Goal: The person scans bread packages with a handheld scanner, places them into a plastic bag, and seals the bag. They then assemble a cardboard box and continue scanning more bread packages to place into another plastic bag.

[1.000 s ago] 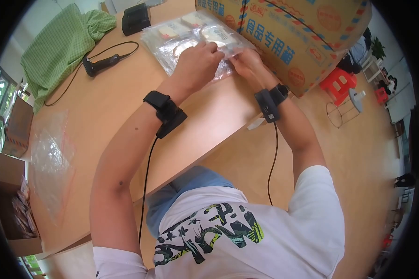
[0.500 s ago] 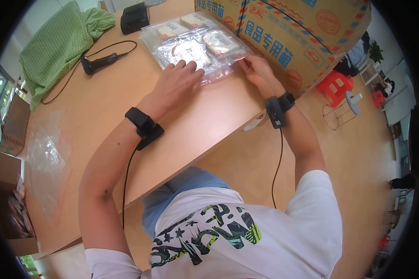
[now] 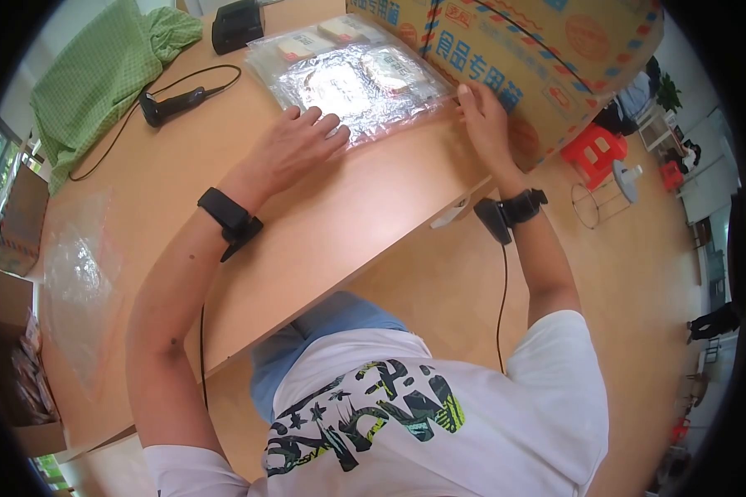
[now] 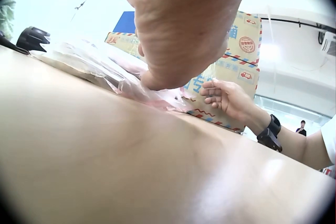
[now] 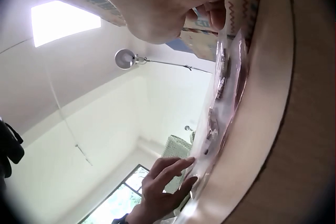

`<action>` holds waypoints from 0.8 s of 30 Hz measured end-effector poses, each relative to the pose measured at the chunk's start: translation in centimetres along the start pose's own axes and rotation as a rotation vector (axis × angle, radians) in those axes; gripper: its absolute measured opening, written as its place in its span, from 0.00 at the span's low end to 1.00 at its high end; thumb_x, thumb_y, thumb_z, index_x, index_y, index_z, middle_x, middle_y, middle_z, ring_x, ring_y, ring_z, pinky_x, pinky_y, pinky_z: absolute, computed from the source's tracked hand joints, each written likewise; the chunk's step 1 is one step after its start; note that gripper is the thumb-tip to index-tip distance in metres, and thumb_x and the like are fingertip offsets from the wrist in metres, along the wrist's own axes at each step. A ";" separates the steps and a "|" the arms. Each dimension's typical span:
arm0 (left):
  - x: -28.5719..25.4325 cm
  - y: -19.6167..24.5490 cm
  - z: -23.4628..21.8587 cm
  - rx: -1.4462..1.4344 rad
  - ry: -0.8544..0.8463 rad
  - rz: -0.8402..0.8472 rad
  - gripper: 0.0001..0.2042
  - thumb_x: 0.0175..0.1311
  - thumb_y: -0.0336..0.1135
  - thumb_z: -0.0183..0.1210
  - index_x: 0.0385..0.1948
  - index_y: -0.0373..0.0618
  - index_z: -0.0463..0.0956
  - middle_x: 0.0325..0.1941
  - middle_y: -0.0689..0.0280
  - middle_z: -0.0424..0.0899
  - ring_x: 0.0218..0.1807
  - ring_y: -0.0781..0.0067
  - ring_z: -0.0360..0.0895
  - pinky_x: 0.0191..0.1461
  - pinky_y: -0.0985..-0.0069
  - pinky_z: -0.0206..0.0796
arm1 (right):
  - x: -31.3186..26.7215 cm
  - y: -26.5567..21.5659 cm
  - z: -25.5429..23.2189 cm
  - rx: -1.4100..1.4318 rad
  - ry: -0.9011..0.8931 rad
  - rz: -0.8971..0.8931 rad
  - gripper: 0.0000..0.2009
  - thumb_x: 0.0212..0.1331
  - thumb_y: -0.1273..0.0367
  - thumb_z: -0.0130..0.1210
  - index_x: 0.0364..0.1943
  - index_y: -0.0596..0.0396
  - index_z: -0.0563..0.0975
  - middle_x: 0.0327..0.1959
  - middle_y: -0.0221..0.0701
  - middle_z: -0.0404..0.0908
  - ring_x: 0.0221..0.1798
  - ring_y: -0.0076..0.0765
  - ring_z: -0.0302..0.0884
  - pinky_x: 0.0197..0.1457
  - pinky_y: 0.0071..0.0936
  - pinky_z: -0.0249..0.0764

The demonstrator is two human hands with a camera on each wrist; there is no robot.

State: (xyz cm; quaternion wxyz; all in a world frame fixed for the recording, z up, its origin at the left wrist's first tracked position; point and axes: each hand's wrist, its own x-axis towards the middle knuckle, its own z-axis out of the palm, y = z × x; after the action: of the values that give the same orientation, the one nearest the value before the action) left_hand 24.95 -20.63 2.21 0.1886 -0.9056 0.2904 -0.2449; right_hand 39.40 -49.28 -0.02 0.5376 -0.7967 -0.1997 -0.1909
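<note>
A stack of flat clear plastic bags (image 3: 327, 83) with pale, printed packs inside lies on the table beside the big cardboard box. My left hand (image 3: 294, 149) rests at the near left edge of the top bag, fingertips on the plastic. In the right wrist view, the thumb and forefinger of that left hand (image 5: 164, 184) stand apart at the bag's edge. My right hand (image 3: 486, 124) is by the bag's right corner, in front of the box. From the left wrist view, this right hand (image 4: 228, 98) has loosely bent fingers and holds nothing.
The cardboard box (image 3: 514, 66) stands at the back right. Left of the bags lie a black barcode scanner (image 3: 174, 103) with its cable and a green checked cloth (image 3: 99, 83). More clear plastic (image 3: 79, 290) lies at the left, near an open carton (image 3: 16, 356). A black device (image 3: 238, 26) stands behind.
Both hands have moved apart from the middle of the top bag, the left to its near left edge, the right out past its right corner. The bag now lies flatter.
</note>
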 end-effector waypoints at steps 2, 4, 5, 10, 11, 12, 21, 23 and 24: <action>0.0 -0.1 -0.1 0.044 0.015 0.041 0.13 0.58 0.33 0.53 0.46 0.52 0.72 0.40 0.70 0.73 0.43 0.73 0.73 0.43 0.75 0.65 | 1.3 0.3 0.3 -0.156 -0.057 -0.022 0.20 0.62 0.60 0.53 0.49 0.64 0.75 0.39 0.47 0.82 0.44 0.46 0.81 0.48 0.34 0.74; -0.2 -0.2 -0.1 0.094 0.048 0.089 0.14 0.59 0.33 0.52 0.48 0.53 0.72 0.40 0.70 0.73 0.42 0.74 0.73 0.42 0.75 0.66 | 2.9 1.9 1.1 -0.221 -0.122 -0.018 0.22 0.62 0.58 0.52 0.49 0.66 0.75 0.41 0.51 0.81 0.46 0.51 0.80 0.50 0.37 0.73; -0.3 -0.3 0.0 0.099 0.072 0.100 0.14 0.58 0.33 0.53 0.47 0.53 0.73 0.39 0.70 0.74 0.41 0.74 0.74 0.42 0.76 0.66 | 3.8 3.2 1.5 -0.234 -0.135 -0.006 0.21 0.61 0.59 0.53 0.49 0.65 0.75 0.40 0.48 0.82 0.45 0.47 0.80 0.49 0.35 0.73; -0.7 -0.8 0.3 0.124 0.131 0.119 0.13 0.57 0.34 0.54 0.46 0.54 0.74 0.38 0.72 0.75 0.38 0.74 0.75 0.39 0.76 0.67 | 4.9 4.1 2.2 0.064 -0.204 0.087 0.18 0.55 0.70 0.59 0.50 0.63 0.76 0.33 0.33 0.82 0.35 0.27 0.78 0.43 0.23 0.73; -0.8 -1.0 0.3 0.123 0.136 0.121 0.13 0.57 0.34 0.54 0.45 0.55 0.74 0.38 0.72 0.75 0.38 0.74 0.75 0.39 0.76 0.67 | 4.7 3.5 2.0 0.133 -0.198 0.119 0.18 0.54 0.72 0.59 0.50 0.63 0.77 0.33 0.30 0.81 0.35 0.24 0.76 0.42 0.21 0.72; -0.8 -1.3 0.4 0.122 0.140 0.123 0.13 0.57 0.34 0.54 0.45 0.55 0.74 0.38 0.72 0.75 0.38 0.74 0.75 0.39 0.76 0.67 | 4.3 2.8 1.8 0.202 -0.193 0.152 0.19 0.53 0.73 0.60 0.51 0.62 0.77 0.32 0.27 0.80 0.34 0.21 0.74 0.40 0.18 0.71; -1.7 -3.0 0.5 0.129 0.198 0.103 0.14 0.55 0.33 0.55 0.45 0.58 0.74 0.39 0.71 0.73 0.37 0.75 0.73 0.38 0.76 0.66 | 3.6 2.5 1.3 0.463 -0.213 0.273 0.17 0.54 0.77 0.60 0.50 0.60 0.76 0.36 0.26 0.79 0.36 0.19 0.73 0.38 0.15 0.69; -2.1 -3.5 0.5 0.142 0.179 0.082 0.11 0.54 0.33 0.55 0.40 0.56 0.75 0.37 0.72 0.74 0.37 0.75 0.74 0.37 0.76 0.66 | 3.6 2.6 1.5 0.449 -0.177 0.245 0.17 0.54 0.78 0.59 0.50 0.60 0.76 0.36 0.26 0.79 0.36 0.19 0.73 0.38 0.15 0.69; -2.5 -4.2 0.6 0.142 0.147 0.065 0.10 0.54 0.33 0.55 0.39 0.56 0.76 0.37 0.72 0.74 0.37 0.75 0.74 0.37 0.76 0.66 | 3.7 2.8 1.6 0.431 -0.162 0.234 0.17 0.54 0.78 0.59 0.50 0.59 0.76 0.36 0.25 0.79 0.36 0.19 0.73 0.38 0.15 0.69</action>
State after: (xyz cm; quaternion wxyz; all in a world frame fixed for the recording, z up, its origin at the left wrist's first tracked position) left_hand 25.33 -15.80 2.90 0.2383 -0.8597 0.3144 -0.3244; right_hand 44.15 -48.28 -0.81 0.6956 -0.6941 -0.1847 -0.0158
